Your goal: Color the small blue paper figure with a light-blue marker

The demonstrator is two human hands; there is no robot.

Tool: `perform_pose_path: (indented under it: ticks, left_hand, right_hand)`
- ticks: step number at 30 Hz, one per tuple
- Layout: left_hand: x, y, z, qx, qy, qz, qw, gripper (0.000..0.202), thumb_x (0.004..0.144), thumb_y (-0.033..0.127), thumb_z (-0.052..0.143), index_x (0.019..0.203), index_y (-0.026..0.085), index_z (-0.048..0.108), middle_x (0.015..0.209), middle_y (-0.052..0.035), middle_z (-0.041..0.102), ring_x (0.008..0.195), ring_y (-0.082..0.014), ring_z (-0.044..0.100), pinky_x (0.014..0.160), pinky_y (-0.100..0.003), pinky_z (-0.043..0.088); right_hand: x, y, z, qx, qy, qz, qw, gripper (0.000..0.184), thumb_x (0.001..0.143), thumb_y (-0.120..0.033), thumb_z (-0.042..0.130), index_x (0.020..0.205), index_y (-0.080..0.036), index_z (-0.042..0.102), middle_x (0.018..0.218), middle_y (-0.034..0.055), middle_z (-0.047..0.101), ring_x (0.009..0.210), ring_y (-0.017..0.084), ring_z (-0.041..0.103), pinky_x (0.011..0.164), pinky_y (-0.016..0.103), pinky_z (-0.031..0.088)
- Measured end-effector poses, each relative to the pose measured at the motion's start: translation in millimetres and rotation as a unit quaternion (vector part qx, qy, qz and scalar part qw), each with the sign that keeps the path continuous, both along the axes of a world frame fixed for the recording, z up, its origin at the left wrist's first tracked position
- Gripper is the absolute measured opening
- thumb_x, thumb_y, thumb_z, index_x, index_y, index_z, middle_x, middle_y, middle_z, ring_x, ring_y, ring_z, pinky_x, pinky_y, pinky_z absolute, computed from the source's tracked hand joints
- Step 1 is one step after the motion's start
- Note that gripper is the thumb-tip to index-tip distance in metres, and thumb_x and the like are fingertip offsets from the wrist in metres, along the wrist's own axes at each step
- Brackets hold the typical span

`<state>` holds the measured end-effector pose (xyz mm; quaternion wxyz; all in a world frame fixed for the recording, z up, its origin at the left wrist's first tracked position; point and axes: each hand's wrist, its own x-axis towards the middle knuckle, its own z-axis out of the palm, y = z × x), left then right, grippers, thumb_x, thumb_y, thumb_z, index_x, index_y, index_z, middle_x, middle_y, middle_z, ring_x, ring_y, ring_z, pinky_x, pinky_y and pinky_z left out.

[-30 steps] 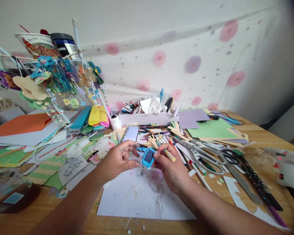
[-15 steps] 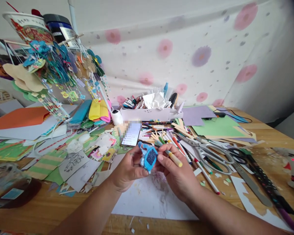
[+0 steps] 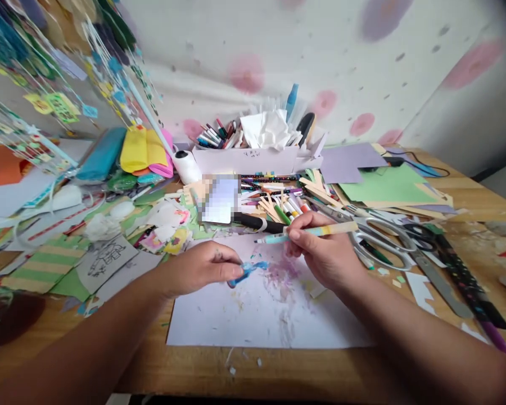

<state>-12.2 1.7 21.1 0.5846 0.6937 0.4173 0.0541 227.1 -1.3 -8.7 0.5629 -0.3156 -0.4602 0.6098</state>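
Pen (image 3: 320, 230) w/ pale-blue & yellow barrel is pinched in our R hand's (image 3: 329, 256) grip, tip pointing L; our L hand's (image 3: 204, 268) grip is closed on a small blue craft piece (image 3: 248, 272), over stained white paper (image 3: 236, 326) on the counter (image 3: 202, 371). We can't tell if they touch.

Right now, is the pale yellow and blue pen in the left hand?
No, the right hand holds the pen, while the left hand pinches a small blue piece.
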Motion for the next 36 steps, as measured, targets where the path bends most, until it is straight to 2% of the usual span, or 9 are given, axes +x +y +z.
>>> perform_pose_path:
  ticks: [7, 12, 14, 17, 19, 21, 24, 30, 36]
  left_hand:
    - [-0.7, 10.5, -0.8, -0.019, 0.029, -0.057, 0.998, 0.040, 0.091, 0.047, 0.044, 0.065, 0.018, 0.052, 0.061, 0.0008, 0.060, 0.059, -0.0144, 0.057, 0.057, -0.023, 0.041]
    - [-10.4, 16.1, -5.7, -0.003, 0.060, -0.027, 0.998, 0.046, 0.093, 0.048, 0.037, 0.061, 0.020, 0.054, 0.054, 0.0006, 0.062, 0.054, -0.0159, 0.060, 0.058, -0.025, 0.044]
    - [-13.6, 17.8, -7.4, 0.039, 0.104, -0.019, 0.994, 0.043, 0.092, 0.049, 0.038, 0.064, 0.020, 0.054, 0.055, 0.0008, 0.062, 0.054, -0.0167, 0.061, 0.056, -0.025, 0.042]
    - [-20.0, 18.3, -10.1, 0.180, 0.204, 0.006, 0.962, 0.035, 0.082, 0.056, 0.054, 0.071, 0.022, 0.058, 0.055, 0.0024, 0.060, 0.050, -0.0161, 0.056, 0.048, -0.024, 0.033]
    - [-25.7, 17.2, -11.5, 0.259, 0.251, 0.022, 0.932, 0.036, 0.070, 0.058, 0.066, 0.084, 0.024, 0.062, 0.061, 0.0021, 0.063, 0.053, -0.0178, 0.056, 0.047, -0.024, 0.031]
    - [-30.2, 15.2, -12.3, 0.309, 0.266, 0.022, 0.913, 0.051, 0.062, 0.056, 0.073, 0.102, 0.027, 0.063, 0.080, -0.0009, 0.069, 0.068, -0.0227, 0.062, 0.054, -0.026, 0.036]
    - [-29.6, 11.8, -13.4, 0.349, 0.269, 0.000, 0.898, 0.059, 0.065, 0.051, 0.073, 0.117, 0.027, 0.058, 0.109, -0.0055, 0.065, 0.087, -0.0279, 0.063, 0.066, -0.031, 0.042]
    - [-10.7, 3.1, -20.5, 0.369, 0.244, -0.023, 0.896, 0.038, 0.075, 0.043, 0.064, 0.110, 0.026, 0.061, 0.108, -0.0060, 0.065, 0.084, -0.0253, 0.064, 0.067, -0.031, 0.045]
    - [-3.4, -4.9, -24.5, 0.373, 0.208, 0.007, 0.904, 0.035, 0.074, 0.040, 0.065, 0.107, 0.028, 0.062, 0.106, -0.0043, 0.066, 0.088, -0.0249, 0.063, 0.071, -0.032, 0.045]
  right_hand:
    - [-11.9, 7.4, -24.6, -0.104, 0.028, 0.022, 0.994, 0.028, 0.068, -0.025, 0.079, 0.064, -0.020, 0.052, 0.049, -0.0101, 0.049, 0.038, 0.007, 0.048, 0.039, 0.019, 0.041]
    - [-11.0, 5.4, -23.4, -0.063, -0.092, 0.034, 0.993, 0.020, 0.076, -0.030, 0.074, 0.071, -0.020, 0.058, 0.057, -0.0064, 0.053, 0.046, 0.007, 0.048, 0.042, 0.020, 0.038]
    - [-10.2, 3.7, -21.8, -0.040, -0.139, 0.039, 0.989, 0.019, 0.077, -0.033, 0.073, 0.072, -0.019, 0.062, 0.062, -0.0033, 0.056, 0.050, 0.008, 0.048, 0.042, 0.020, 0.035]
    - [-9.1, 2.1, -21.9, -0.048, -0.143, 0.054, 0.987, 0.019, 0.080, -0.037, 0.069, 0.076, -0.019, 0.065, 0.064, -0.0016, 0.057, 0.053, 0.010, 0.050, 0.043, 0.021, 0.034]
    - [-8.8, 1.9, -22.4, -0.060, -0.130, 0.050, 0.988, 0.018, 0.081, -0.036, 0.068, 0.074, -0.019, 0.064, 0.064, -0.0022, 0.057, 0.053, 0.009, 0.049, 0.044, 0.021, 0.035]
    - [-9.5, 2.2, -21.6, -0.057, -0.142, 0.036, 0.988, 0.016, 0.079, -0.032, 0.070, 0.072, -0.019, 0.062, 0.065, -0.0025, 0.057, 0.055, 0.009, 0.049, 0.046, 0.021, 0.036]
    - [-12.5, 3.2, -16.0, -0.049, -0.178, 0.019, 0.983, 0.012, 0.073, -0.025, 0.072, 0.072, -0.019, 0.062, 0.065, -0.0023, 0.058, 0.054, 0.009, 0.050, 0.045, 0.021, 0.037]
    - [-19.8, 3.5, -3.9, -0.018, -0.208, 0.009, 0.978, 0.012, 0.067, -0.018, 0.070, 0.065, -0.020, 0.059, 0.057, -0.0032, 0.056, 0.047, 0.009, 0.048, 0.041, 0.021, 0.038]
    - [-16.9, -0.4, -2.6, 0.023, -0.246, 0.060, 0.967, 0.010, 0.070, -0.017, 0.068, 0.067, -0.021, 0.060, 0.057, -0.0029, 0.057, 0.046, 0.009, 0.048, 0.040, 0.019, 0.038]
